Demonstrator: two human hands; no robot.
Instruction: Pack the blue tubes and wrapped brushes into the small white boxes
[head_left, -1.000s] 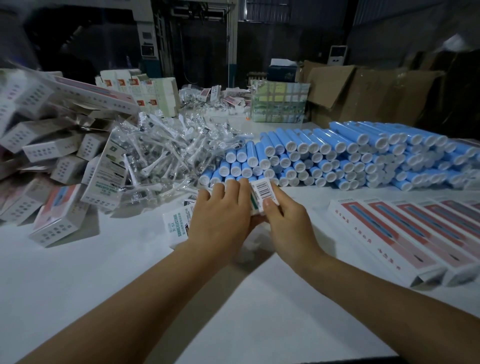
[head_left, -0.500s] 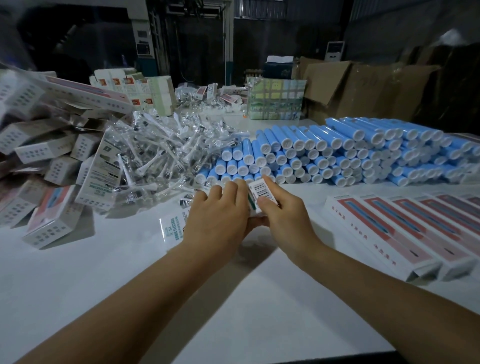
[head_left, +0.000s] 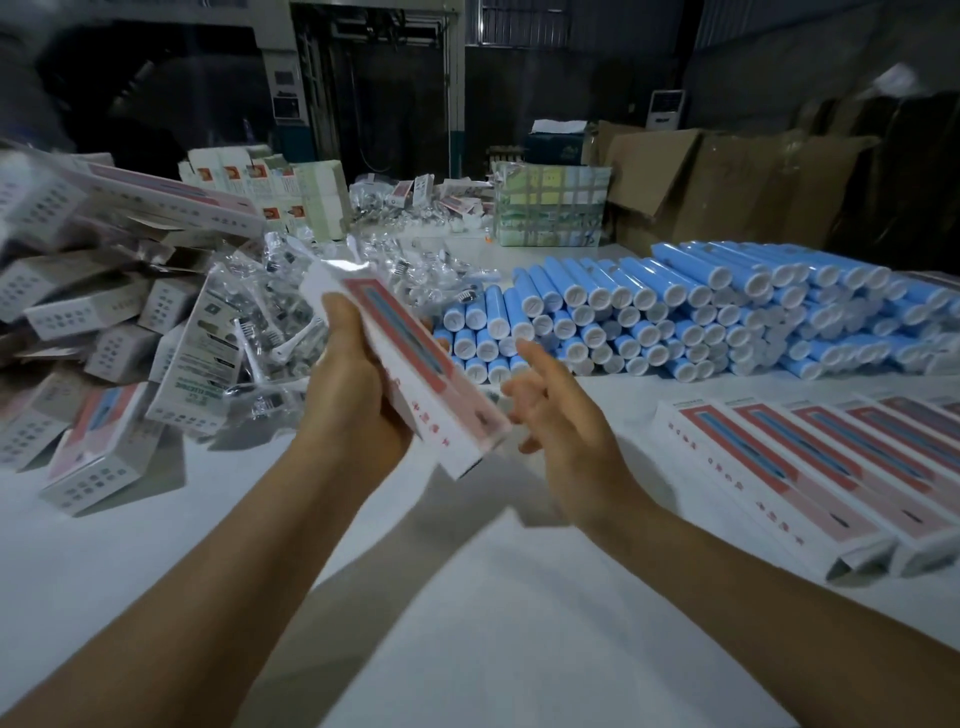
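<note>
My left hand grips a long white box with a red and blue front, lifted above the table and tilted, its far end pointing up and away. My right hand hovers just right of the box with loose, slightly spread fingers and holds nothing. Behind both hands lies a wide stack of blue tubes with white caps. A heap of clear-wrapped brushes sits at centre left.
A pile of white boxes fills the left side. A row of several boxes lies side by side at the right. Cardboard cartons and a taped bundle stand at the back. The white table stretches towards me.
Both hands were down on the table working at a box by the tubes. Now the left hand has lifted the box up and the right hand has let go of it.
</note>
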